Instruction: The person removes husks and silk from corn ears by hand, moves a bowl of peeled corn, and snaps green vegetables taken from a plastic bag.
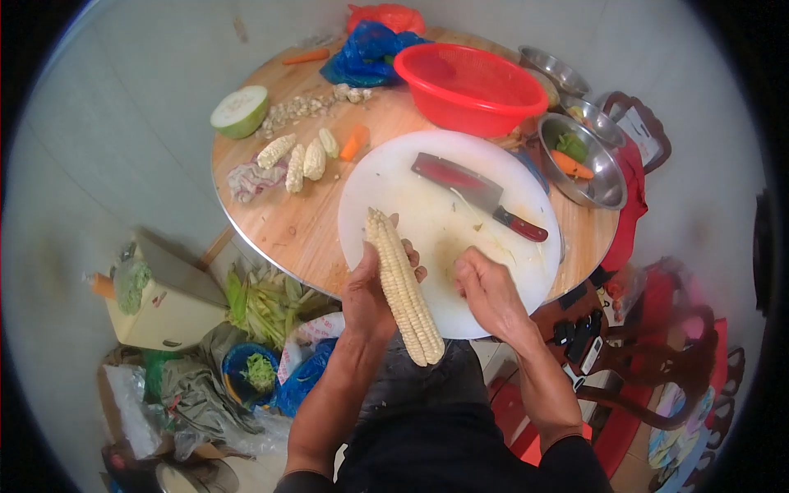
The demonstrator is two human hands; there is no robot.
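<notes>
An ear of corn (403, 287), husked and pale, lies lengthwise in my left hand (371, 289). The thumb is on its near side and the fingertips show past its far edge; its lower end points toward my body. My right hand (493, 294) is closed just right of the corn, apart from it, with its fingers curled; whatever they may hold is hidden. Below both hands is a round white cutting board (386, 177). A cleaver (460, 185) with a dark red handle rests flat on the board, beyond my right hand.
Several shorter corn pieces (314, 158), a cut melon (240, 112) and garlic (296, 111) lie on the round wooden table (271, 222). A red basket (472, 90) and metal bowls (604, 177) stand behind and right. Corn husks (263, 308) are piled below left.
</notes>
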